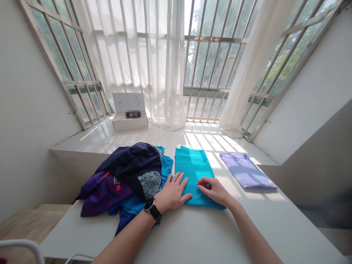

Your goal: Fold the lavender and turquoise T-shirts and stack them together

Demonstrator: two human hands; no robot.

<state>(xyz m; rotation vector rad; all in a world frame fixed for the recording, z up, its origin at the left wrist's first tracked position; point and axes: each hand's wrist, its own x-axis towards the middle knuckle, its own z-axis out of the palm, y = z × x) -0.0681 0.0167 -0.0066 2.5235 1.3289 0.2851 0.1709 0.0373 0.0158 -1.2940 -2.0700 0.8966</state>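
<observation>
A folded teal garment lies flat on the white table, between my two hands. My left hand, with a black wristwatch on its wrist, presses flat with spread fingers on the garment's left edge. My right hand has its fingers bunched on the garment's right side, pinching the fabric. To the left is a heap of navy, purple, blue and patterned clothes, touching my left wrist. A folded lavender shirt lies to the right, apart from my right hand.
Beyond the table is a glossy white ledge holding an open white box, with one patch blurred. White curtains and barred windows stand behind it. A pale metal chair rail shows at lower left.
</observation>
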